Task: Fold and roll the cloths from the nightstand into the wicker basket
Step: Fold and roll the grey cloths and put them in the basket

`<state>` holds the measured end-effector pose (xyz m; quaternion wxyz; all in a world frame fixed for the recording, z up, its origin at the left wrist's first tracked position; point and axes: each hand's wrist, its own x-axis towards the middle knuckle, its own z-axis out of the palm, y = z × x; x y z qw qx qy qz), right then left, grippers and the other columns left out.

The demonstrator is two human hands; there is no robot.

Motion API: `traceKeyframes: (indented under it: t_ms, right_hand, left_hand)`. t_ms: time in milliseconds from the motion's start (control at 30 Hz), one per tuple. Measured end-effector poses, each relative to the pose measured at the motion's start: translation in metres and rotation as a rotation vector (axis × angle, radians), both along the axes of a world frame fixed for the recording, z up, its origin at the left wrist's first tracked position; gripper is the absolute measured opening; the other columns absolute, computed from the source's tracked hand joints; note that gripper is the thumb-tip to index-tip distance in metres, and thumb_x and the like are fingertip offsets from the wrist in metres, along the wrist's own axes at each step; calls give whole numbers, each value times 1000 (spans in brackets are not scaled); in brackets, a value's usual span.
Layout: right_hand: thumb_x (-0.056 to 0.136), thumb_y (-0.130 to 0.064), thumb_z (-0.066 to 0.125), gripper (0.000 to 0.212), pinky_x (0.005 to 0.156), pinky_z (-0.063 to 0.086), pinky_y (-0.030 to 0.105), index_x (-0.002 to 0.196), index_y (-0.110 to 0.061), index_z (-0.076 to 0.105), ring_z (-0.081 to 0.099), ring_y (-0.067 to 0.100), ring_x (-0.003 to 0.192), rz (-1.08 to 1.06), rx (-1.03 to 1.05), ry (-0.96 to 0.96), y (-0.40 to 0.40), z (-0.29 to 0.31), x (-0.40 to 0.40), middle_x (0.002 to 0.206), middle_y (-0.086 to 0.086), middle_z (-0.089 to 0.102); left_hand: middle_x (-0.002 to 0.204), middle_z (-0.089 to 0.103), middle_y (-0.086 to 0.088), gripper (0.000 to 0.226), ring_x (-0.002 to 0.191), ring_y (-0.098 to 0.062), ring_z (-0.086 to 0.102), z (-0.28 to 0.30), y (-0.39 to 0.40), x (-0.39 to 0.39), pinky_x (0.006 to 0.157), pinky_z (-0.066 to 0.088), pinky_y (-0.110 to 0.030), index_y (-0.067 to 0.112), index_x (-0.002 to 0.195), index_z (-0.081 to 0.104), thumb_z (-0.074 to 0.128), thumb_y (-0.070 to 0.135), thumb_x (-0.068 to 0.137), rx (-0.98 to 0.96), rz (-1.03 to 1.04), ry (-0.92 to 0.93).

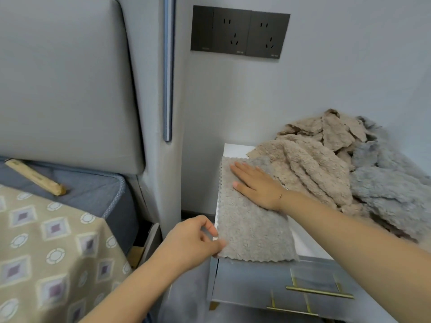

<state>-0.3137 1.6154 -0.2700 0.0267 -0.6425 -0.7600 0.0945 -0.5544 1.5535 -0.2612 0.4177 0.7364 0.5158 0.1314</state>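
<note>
A folded grey fluffy cloth (251,227) lies flat along the left side of the white nightstand top (235,148). My right hand (254,184) lies flat on the cloth's far half, fingers straight and pointing left. My left hand (198,241) pinches the cloth's near left corner at the nightstand's edge. A heap of beige cloths (312,159) and grey cloths (384,183) is piled on the right side of the nightstand. No wicker basket is in view.
The nightstand's grey drawer front with brass handles (319,292) is below. A padded grey headboard (70,78) and a bed with a patterned beige cover (46,241) stand to the left. A dark socket panel (240,32) is on the wall.
</note>
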Motion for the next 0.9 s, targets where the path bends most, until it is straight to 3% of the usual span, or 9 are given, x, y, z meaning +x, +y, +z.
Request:
traceKeyframes:
  t_ms: [133, 267, 367, 433, 533, 633, 700, 800, 900]
  right_hand:
    - [102, -41, 36, 57, 115, -1, 19, 153, -24, 18, 6, 2, 144, 32, 194, 112, -57, 27, 10, 159, -11, 11]
    - [99, -46, 39, 48, 113, 11, 13, 145, -30, 41, 21, -5, 140, 5, 186, 238, -126, 32, 18, 152, -19, 29]
    - [93, -63, 29, 64, 116, 16, 18, 146, -29, 39, 23, -2, 141, 52, 167, 93, -158, 13, 22, 154, -17, 27]
    - [87, -70, 31, 75, 116, 5, 12, 151, -31, 24, 11, -4, 143, 56, 110, 70, -170, 0, 24, 157, -20, 12]
    - [84, -72, 41, 87, 115, -3, 12, 153, -30, 6, -2, -5, 144, 91, 78, 15, -175, -16, 31, 158, -20, -3]
    - [89, -58, 44, 78, 118, 22, 31, 153, -20, 19, 19, 9, 145, 104, 250, -45, -178, -31, 45, 160, -6, 15]
    - [91, -48, 48, 73, 114, 33, 37, 151, -13, 26, 28, 16, 142, 91, 339, -59, -182, -38, 51, 158, 2, 24]
    - [91, -39, 58, 72, 114, 30, 34, 150, -11, 29, 30, 22, 141, 149, 414, -73, -180, -42, 42, 158, 8, 24]
    - [98, -44, 44, 56, 116, 26, 32, 148, -19, 36, 30, 21, 142, 205, 421, -31, -170, -46, 30, 156, 3, 30]
  left_hand:
    - [86, 60, 16, 20, 75, 8, 52, 10, -6, -9, 62, 37, -10, 35, 94, 53, 67, 46, 84, 457, -97, 83]
    - [118, 49, 23, 40, 109, 5, 43, 5, -6, -7, 92, 39, -16, 35, 119, 54, 63, 53, 85, 758, -377, 58]
    - [145, 42, 14, 71, 135, -8, 36, -23, -5, -2, 107, 33, -31, 34, 136, 47, 71, 57, 74, 909, -519, 210]
    - [155, 33, 8, 87, 143, -12, 29, -45, -7, 1, 112, 28, -37, 31, 146, 37, 77, 50, 71, 938, -552, 315]
    - [158, 26, 2, 93, 145, -17, 23, -64, -7, 3, 115, 26, -40, 28, 151, 25, 80, 30, 75, 969, -605, 259]
    - [157, 29, 0, 79, 146, -19, 23, -64, -1, 6, 117, 24, -41, 26, 150, 28, 71, 10, 85, 954, -663, 102]
    - [156, 31, -1, 76, 145, -19, 27, -66, -2, 10, 116, 27, -42, 26, 149, 32, 70, 9, 86, 972, -641, 73]
    - [151, 40, -5, 76, 139, -25, 39, -74, -6, 15, 108, 39, -48, 25, 145, 36, 75, 11, 81, 1033, -583, 65]
    - [138, 56, -10, 66, 123, -29, 55, -71, 0, 12, 98, 49, -43, 16, 133, 56, 79, 1, 73, 1103, -540, -6]
